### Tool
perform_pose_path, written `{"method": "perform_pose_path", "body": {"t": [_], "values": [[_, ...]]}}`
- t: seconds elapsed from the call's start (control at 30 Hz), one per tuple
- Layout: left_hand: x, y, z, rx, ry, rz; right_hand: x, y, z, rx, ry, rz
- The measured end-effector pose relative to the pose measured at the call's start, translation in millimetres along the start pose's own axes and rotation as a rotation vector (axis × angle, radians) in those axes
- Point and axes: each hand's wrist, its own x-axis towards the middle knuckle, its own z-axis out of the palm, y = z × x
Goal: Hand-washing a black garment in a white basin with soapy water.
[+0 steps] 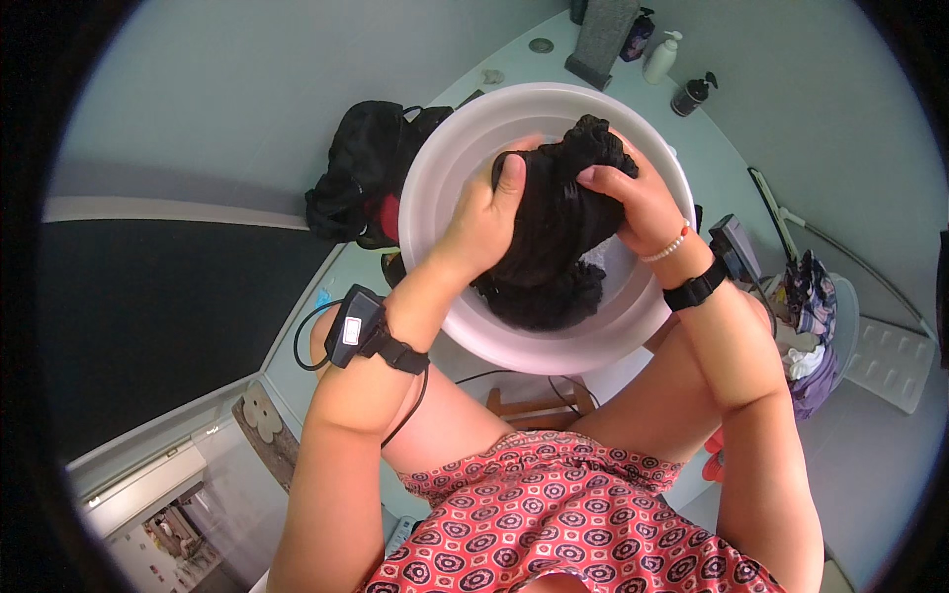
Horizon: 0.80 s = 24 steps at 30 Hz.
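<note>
A wet-looking black garment (552, 215) is bunched up over a large white plastic basin (437, 200). My left hand (485, 211) grips its left side, the thumb lying on top and the fingers mostly hidden beneath the cloth. On the upper right, my right hand (641, 193) pinches a gathered part, thumb pressed on it. The garment's lower folds hang down inside the basin, where a patch of water or suds shows beside the cloth. Both wrists carry black straps with small devices; a beaded bracelet (663, 248) circles the right one.
Black cloth items (363, 163) lie left of the basin. Beyond it stand several pump bottles (662, 58) and a grey pillar-like object (604, 37). To the right are a tub of clothes (815, 356) and a long-handled squeegee or mop (778, 207). A wooden stool (537, 408) is below the basin.
</note>
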Motion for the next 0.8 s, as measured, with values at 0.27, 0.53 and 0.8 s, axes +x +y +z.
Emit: {"method": "perform_pose_path", "body": {"t": [0.27, 0.53, 0.8], "values": [[-5, -4, 12, 0.431, -0.262, 0.106, -9, -12, 11, -0.326, -0.104, -0.065], [3, 0, 13, 0.293, -0.070, 0.218, 1, -16, 14, -0.628, -0.052, -0.183], [4, -16, -18, -0.690, -0.261, -0.703, -21, -53, 4, -0.827, -0.106, -0.738]]}}
